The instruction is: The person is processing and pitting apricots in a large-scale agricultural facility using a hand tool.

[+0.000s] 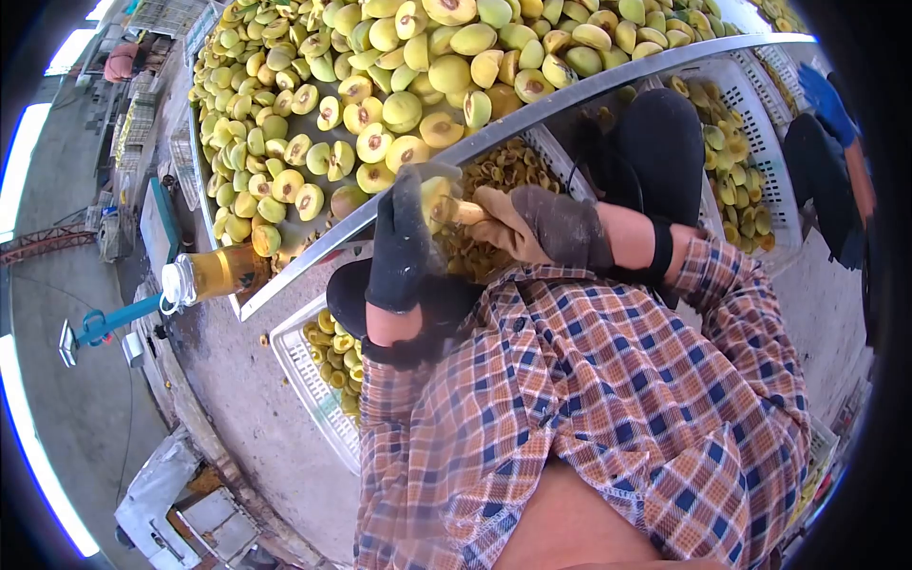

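My left hand [403,237], in a dark glove, is wrapped round a halved yellow-green fruit [436,201]; motion blurs its edges. My right hand [537,226], in a brown and grey glove, grips a short wooden handle [464,212] whose far end meets the fruit. Whatever tip the handle has is hidden at the fruit. Both hands are just on my side of the metal table rim [351,221], above a crate of small brown pieces [503,169].
Halved fruits [408,112] cover much of the table. A jar of amber liquid [217,275] stands at its left corner. White crates with hollowed fruit halves are at lower left [313,380] and right [760,152]. A blue-gloved hand [828,103] of another person shows far right.
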A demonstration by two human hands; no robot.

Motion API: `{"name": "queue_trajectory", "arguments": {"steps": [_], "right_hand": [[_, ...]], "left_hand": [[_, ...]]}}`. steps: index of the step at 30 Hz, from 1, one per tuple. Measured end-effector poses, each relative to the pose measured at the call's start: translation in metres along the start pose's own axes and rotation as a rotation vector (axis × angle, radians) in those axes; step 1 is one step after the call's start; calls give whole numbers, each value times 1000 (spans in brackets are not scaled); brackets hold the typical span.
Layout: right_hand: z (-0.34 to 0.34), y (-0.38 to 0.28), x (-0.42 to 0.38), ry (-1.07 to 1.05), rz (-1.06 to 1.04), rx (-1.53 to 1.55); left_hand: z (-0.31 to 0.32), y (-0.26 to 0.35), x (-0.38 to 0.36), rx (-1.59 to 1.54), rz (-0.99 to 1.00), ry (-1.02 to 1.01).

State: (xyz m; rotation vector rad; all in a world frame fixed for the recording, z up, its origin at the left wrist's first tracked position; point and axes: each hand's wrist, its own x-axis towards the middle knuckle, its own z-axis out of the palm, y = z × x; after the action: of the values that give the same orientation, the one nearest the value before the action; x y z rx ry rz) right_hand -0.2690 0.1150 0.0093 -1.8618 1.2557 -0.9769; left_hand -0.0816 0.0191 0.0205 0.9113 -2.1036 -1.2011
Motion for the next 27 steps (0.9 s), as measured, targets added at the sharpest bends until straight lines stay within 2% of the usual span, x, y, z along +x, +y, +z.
{"name": "queue_trajectory", "arguments": {"steps": [2,3,6,7,8,10,11,14,15,17,20,21,23,27], "right_hand": [[-10,3,3,-78,15,-47],[-11,3,6,-60,-16,-56],[-13,-28,18,-85,572,1151],[-18,-33,15,-228,674,1125],[-6,-33,14,-193,648,1155],[26,-28,15,-124,603,1220],[14,-45,16,-151,566,1169],[28,-28,25,-110,233,977],[27,-28,23,-148,304,1035],[22,-30,21,-222,437,1141],[22,-36,20,-168,539,1209],[20,-34,22,-179,463,1201],[17,-35,26,-190,317,1190],[22,-30,28,-171,265,1315]], "left_hand": [[-9,18,3,-212,-262,-100],[-13,15,4,-354,-207,-124],[14,32,4,-720,-138,295],[20,25,5,-633,-89,355],[21,19,2,-545,-48,413],[14,35,2,-538,-50,402],[11,27,0,-418,-22,410],[1,4,-1,-1,100,447],[2,6,-3,173,151,465],[2,15,0,55,79,455],[0,43,5,-196,-41,371],[2,43,7,-372,-144,395],[4,37,8,-321,-125,455],[11,25,8,-212,-90,550]]}}
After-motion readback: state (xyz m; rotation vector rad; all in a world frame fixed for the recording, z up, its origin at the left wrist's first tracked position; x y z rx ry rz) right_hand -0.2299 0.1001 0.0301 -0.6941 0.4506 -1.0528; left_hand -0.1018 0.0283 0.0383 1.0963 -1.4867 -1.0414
